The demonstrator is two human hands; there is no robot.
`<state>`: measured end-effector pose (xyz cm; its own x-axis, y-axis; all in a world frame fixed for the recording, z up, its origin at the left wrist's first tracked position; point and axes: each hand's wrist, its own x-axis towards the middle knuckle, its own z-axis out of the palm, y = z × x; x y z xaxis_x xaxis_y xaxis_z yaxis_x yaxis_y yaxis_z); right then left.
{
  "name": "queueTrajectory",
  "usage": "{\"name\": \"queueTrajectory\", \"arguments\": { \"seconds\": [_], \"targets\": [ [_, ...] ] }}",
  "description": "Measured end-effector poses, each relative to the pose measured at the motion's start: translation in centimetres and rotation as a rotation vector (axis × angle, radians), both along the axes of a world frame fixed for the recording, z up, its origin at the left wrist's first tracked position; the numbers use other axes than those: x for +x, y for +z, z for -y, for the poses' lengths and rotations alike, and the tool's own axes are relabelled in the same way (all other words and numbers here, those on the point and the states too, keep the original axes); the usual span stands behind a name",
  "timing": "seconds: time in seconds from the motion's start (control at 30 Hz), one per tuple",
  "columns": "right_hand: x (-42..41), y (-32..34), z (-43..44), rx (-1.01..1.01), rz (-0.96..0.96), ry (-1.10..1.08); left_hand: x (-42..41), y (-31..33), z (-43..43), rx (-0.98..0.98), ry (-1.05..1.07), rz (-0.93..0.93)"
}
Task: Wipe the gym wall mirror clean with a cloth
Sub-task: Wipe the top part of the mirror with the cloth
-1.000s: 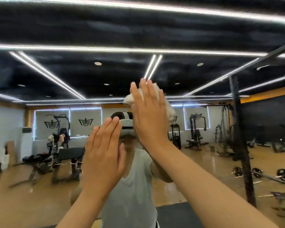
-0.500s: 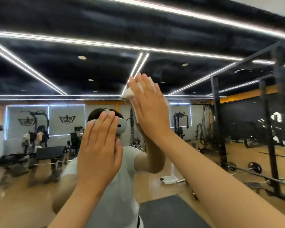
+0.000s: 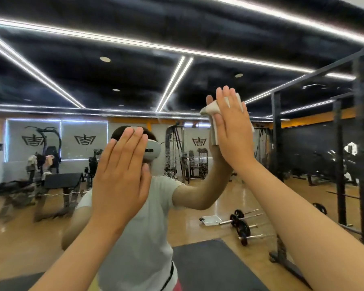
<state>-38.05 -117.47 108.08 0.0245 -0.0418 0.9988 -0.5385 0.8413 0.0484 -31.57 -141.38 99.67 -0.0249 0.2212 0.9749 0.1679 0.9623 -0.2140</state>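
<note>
While the left hand (image 3: 120, 181) stayed flat on the mirror (image 3: 72, 80), the right hand (image 3: 233, 135), its fingers (image 3: 229, 97) straight, had pushed the pressed cloth (image 3: 210, 111) rightward, above a reflected barbell (image 3: 242, 225).

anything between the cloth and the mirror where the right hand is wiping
Nothing visible does. The right hand presses the cloth flat on the mirror, cloth directly against the glass. The left hand lies flat on the glass lower and to the left, apart from the cloth.
</note>
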Motion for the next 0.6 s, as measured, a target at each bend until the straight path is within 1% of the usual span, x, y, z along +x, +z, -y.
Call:
{"name": "queueTrajectory", "arguments": {
  "seconds": [0.2, 0.3, 0.37, 0.47, 0.6],
  "targets": [
    [-1.1, -0.2, -3.3, 0.023, 0.004, 0.071, 0.4, 0.0, -0.4, 0.043, -0.048, -0.005],
    [-1.1, 0.4, -5.9, 0.077, 0.042, -0.003, 1.0, 0.6, -2.0, 0.104, -0.108, -0.023],
    [-1.2, 0.4, -7.2, 0.073, 0.048, -0.036, 1.2, 1.2, -4.1, 0.069, -0.122, -0.029],
    [-1.7, 0.0, -8.0, 0.006, 0.004, -0.004, 1.0, 2.0, -8.5, -0.011, -0.132, -0.003],
    [-2.1, -0.1, -10.5, 0.026, -0.012, -0.04, 0.1, 2.9, -14.3, -0.081, -0.167, 0.043]
  ]
}}
